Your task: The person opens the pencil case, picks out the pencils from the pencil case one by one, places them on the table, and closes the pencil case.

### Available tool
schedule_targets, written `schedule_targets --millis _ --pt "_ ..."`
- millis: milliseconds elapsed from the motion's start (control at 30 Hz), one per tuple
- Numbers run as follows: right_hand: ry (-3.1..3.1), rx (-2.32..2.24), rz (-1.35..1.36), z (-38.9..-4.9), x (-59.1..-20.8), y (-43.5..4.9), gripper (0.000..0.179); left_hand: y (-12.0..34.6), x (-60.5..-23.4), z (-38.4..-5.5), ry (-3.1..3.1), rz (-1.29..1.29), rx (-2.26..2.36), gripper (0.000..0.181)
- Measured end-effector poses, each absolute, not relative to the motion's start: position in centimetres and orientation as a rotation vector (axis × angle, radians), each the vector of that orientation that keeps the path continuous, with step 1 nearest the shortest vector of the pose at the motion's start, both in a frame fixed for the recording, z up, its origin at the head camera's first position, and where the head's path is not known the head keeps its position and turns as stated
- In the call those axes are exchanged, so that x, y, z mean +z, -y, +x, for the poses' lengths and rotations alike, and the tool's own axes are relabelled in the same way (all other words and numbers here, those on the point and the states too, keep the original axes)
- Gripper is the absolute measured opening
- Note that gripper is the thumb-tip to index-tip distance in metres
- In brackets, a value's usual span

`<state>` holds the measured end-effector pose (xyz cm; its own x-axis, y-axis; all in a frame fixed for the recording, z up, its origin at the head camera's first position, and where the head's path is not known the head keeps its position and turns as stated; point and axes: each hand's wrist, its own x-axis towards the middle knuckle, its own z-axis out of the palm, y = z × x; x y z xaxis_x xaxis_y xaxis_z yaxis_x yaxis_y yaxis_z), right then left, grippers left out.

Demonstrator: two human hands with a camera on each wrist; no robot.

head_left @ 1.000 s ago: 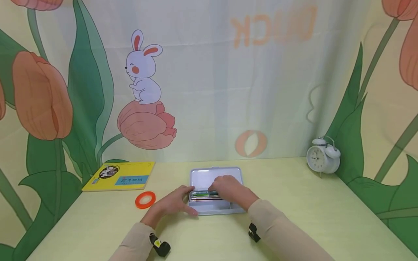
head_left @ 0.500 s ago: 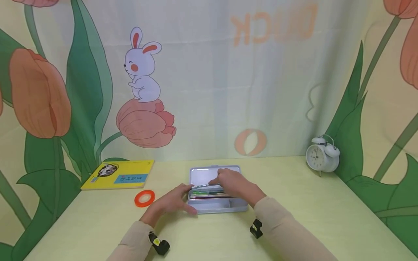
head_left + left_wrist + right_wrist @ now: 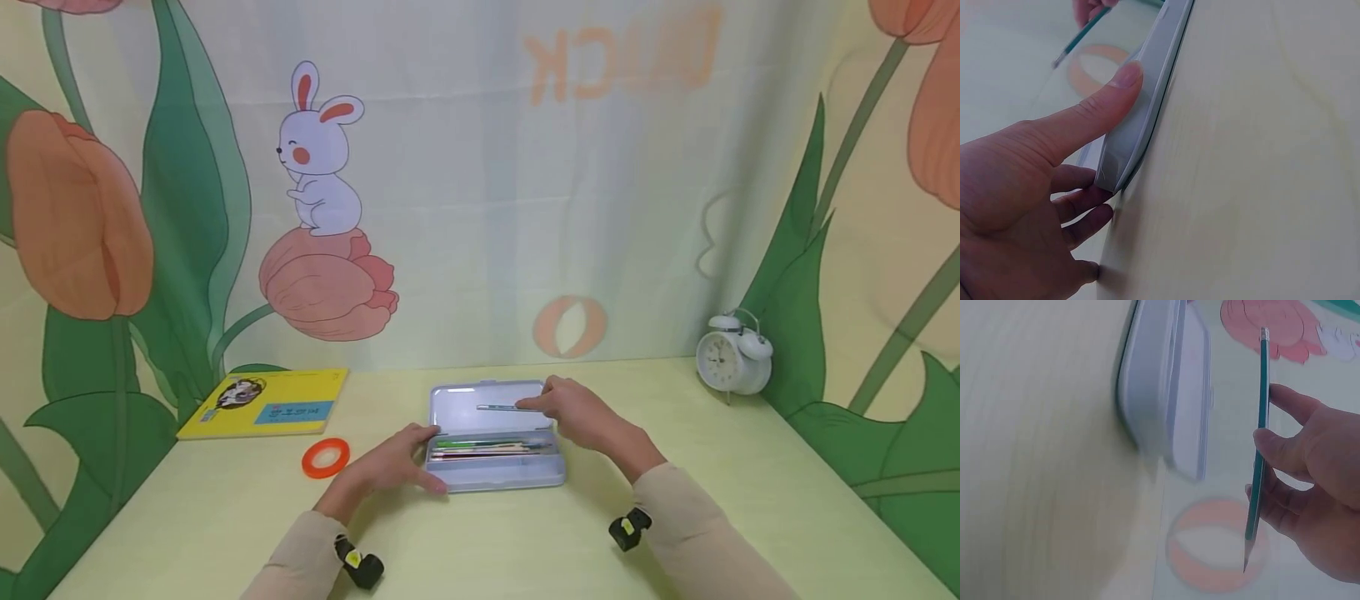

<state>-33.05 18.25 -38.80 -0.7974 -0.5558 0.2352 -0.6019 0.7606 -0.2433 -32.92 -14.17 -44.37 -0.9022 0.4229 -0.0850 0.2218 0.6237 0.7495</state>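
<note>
An opened pencil case (image 3: 495,479) in pale grey-lilac lies on the table, its lid (image 3: 450,408) tipped back. Several pencils (image 3: 487,448), one of them green, lie in its rear compartment. My left hand (image 3: 397,458) grips the case's left end; in the left wrist view its thumb (image 3: 1113,94) presses on the side wall and the fingers reach round the corner. Over the lid, my right hand (image 3: 585,412) pinches a dark green pencil (image 3: 1264,381) between thumb and fingers. The right wrist view shows that pencil's sharpened point at the bottom and its metal-capped end at the top.
To the left of the case lies a roll of tape (image 3: 307,465) with an orange-red rim. A yellow book (image 3: 262,404) sits at the back left. The white alarm clock (image 3: 735,354) stands at the back right, before a printed curtain (image 3: 480,250).
My right hand has lifted the pencil out of the case and moved it right and back, over the lid. My left hand keeps its hold on the case's left end.
</note>
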Motion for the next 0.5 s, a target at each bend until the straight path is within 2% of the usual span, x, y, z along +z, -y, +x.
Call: schedule_targets --millis 500 --pt "2.962 0.656 0.624 -32.9 -41.0 -28.5 0.049 14.2 -44.1 -32.7 -2.601 0.532 1.145 0.104"
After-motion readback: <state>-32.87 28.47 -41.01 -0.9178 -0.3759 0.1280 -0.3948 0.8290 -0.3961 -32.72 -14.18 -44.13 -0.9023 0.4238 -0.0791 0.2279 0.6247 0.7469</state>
